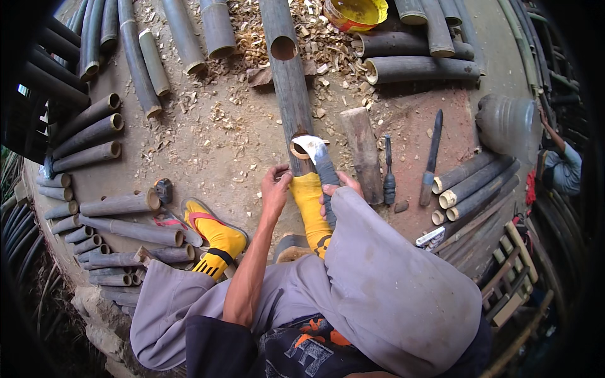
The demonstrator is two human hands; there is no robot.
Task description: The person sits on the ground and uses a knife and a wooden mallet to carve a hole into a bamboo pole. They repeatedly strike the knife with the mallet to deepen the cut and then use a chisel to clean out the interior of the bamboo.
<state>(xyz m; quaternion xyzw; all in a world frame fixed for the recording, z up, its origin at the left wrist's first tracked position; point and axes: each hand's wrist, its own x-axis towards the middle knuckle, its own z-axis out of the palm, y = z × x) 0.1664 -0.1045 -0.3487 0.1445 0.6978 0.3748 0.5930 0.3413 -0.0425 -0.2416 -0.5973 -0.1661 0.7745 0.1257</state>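
A long dark bamboo pole (291, 94) runs away from me, with an oval opening cut in its far part and another cut near my hands. My foot in a yellow sock (309, 201) rests on its near end. My right hand (345, 186) is closed round the dark wrapped handle of a curved knife (324, 167). The knife's pale, hooked blade lies over the nearer opening and partly covers it. At the pole's left edge, beside the sock, my left hand (275, 188) has curled fingers; what they grip, if anything, is hidden.
A wood block (363, 148), a chisel (389, 173) and a long knife (432, 154) lie to the right. Cut bamboo tubes (120, 203) are stacked left and right. Shavings (233, 120) cover the ground around a yellow basin (356, 12). Another person's arm (554, 135) shows far right.
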